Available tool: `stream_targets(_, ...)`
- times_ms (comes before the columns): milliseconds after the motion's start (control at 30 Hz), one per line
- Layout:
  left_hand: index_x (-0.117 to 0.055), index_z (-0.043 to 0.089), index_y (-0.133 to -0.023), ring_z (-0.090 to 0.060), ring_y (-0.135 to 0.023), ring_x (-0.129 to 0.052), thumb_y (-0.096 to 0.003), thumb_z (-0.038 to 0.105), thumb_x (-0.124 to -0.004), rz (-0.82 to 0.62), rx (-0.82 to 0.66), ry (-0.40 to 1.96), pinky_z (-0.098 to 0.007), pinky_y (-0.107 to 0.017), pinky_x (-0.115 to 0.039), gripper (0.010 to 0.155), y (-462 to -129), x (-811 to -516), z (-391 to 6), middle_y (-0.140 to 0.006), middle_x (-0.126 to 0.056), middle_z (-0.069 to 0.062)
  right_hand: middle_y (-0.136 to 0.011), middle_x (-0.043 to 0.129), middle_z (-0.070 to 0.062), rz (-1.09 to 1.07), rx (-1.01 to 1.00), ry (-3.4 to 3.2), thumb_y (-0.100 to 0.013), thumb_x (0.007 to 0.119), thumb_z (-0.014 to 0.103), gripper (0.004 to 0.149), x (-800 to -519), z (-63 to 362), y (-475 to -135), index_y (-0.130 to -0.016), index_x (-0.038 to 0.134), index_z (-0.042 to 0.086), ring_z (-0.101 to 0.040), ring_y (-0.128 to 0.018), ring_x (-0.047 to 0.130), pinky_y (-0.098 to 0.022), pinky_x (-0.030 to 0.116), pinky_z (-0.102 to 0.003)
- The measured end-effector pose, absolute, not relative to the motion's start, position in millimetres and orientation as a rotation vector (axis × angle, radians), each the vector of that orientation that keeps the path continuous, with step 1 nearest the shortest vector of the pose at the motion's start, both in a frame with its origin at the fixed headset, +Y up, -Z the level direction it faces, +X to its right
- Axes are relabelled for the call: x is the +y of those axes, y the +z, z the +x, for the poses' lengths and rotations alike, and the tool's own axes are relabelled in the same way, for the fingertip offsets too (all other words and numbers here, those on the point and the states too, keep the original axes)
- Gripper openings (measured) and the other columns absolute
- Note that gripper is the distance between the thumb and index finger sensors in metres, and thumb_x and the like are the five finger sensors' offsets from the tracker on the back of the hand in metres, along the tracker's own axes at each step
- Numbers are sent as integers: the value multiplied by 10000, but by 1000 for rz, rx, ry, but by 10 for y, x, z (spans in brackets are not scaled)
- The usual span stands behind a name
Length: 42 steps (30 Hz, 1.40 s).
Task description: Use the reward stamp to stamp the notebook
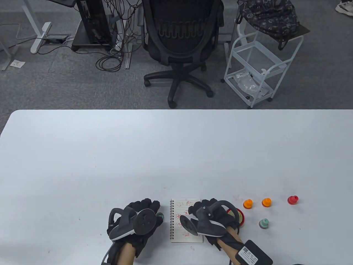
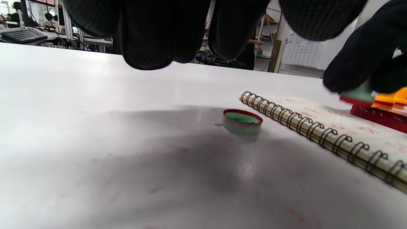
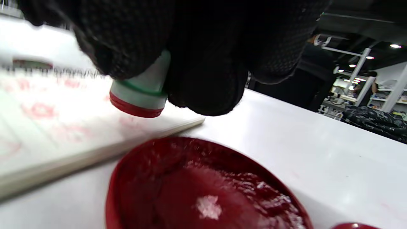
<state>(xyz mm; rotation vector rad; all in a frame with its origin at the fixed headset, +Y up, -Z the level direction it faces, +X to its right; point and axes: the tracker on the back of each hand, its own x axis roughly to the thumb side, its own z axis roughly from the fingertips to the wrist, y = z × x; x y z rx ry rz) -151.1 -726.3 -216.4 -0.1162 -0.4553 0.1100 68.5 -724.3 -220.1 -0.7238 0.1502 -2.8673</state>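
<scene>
A small spiral notebook (image 1: 185, 220) lies open near the table's front edge, its page covered with red stamp marks; it also shows in the left wrist view (image 2: 334, 127) and the right wrist view (image 3: 47, 117). My right hand (image 1: 205, 211) grips a pale green stamp with a red base (image 3: 140, 93) and holds it just above the page's right edge. A red ink pad (image 3: 203, 187) lies open right beside the notebook (image 1: 239, 215). My left hand (image 1: 144, 209) hovers empty left of the notebook, fingers above a green stamp cap (image 2: 242, 121) that lies on the table.
To the right of the ink pad stand two orange stamps (image 1: 248, 204) (image 1: 266, 202), a red stamp (image 1: 292, 199) and a green stamp (image 1: 264, 223). An office chair (image 1: 180, 41) and a white cart (image 1: 259, 63) stand beyond the table's far edge.
</scene>
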Motion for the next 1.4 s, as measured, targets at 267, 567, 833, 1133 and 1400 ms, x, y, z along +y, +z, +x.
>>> stream_targets(267,-661,133,-1096,-468,-857,-776,-452,525,-836,-171,-411,81,-653,-658,-617,774,-2213,-7352,-1548,-1093,-647,-202,-759,968,14,-801,351,-3244,-307,841,337,449,-7060,1158,-1999,-754,866,307,-165,-554,1051,-481,870,-369)
stream_targets(567,-597,147,-1108,-425,-827,-768,-447,482,-858,-227,-395,35,-639,-661,-606,786,-2273,-7458,-1511,-1082,-618,-180,-761,965,9,-860,445,-3323,-312,838,340,449,-6924,1285,-1943,-759,864,303,-167,-556,1048,-476,869,-368)
stream_targets(833,-608,149,-1100,-408,-798,-721,-460,470,-847,-307,-384,14,-634,-666,-584,755,-2383,-7596,-1410,-1056,-612,-172,-763,965,7,-852,415,-3331,-315,838,340,450,-6944,1310,-1973,-762,864,301,-167,-556,1048,-479,867,-370)
stream_targets(1133,-632,171,-1061,-418,-752,-711,-458,421,-850,-294,-328,72,-652,-656,-569,688,-2431,-7647,-1385,-1014,-628,-172,-761,966,8,-891,408,-3281,-315,837,341,450,-6962,1251,-1965,-762,864,302,-165,-552,1049,-479,867,-368)
stream_targets(1400,-667,168,-1029,-428,-735,-729,-457,376,-845,-271,-321,74,-660,-647,-578,635,-2429,-7662,-1366,-993,-660,-180,-762,966,8,-895,401,-3274,-316,836,343,450,-6962,1244,-1961,-763,864,302,-164,-555,1049,-478,868,-368)
